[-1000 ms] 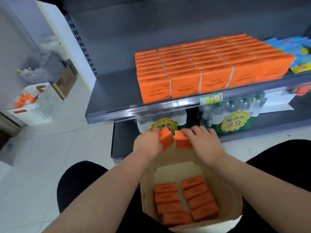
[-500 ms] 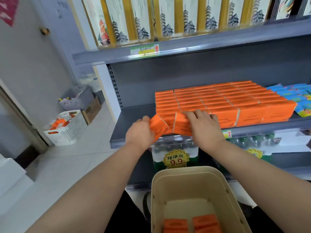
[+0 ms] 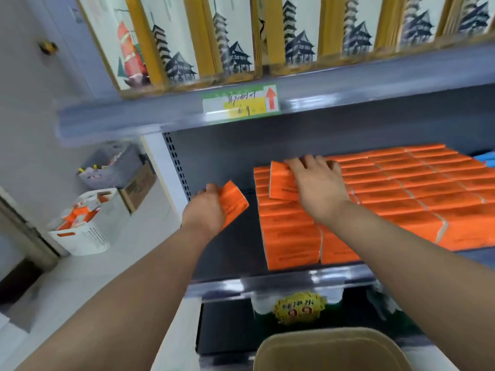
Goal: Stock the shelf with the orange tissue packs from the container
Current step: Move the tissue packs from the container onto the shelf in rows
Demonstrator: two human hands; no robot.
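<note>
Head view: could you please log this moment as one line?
left hand: holds orange pack, left of stack | right hand: holds second pack on stack | shelf: partly filled

Shelf (image 3: 227,253): dark grey metal store shelf, bare on its left part and filled on the right.
Stocked packs (image 3: 401,188): bright orange flat tissue packs with small dark print, packed in tight rows from the front lip to the back.
Left pack (image 3: 232,203): one orange pack, tilted, gripped in the left hand (image 3: 206,210) above the bare shelf, just left of the rows.
Right pack (image 3: 281,183): one orange pack, slanted on top of the leftmost rows near the back, held by the right hand (image 3: 318,186).
Container (image 3: 329,349): beige tub below the shelf; only its rim shows.
</note>
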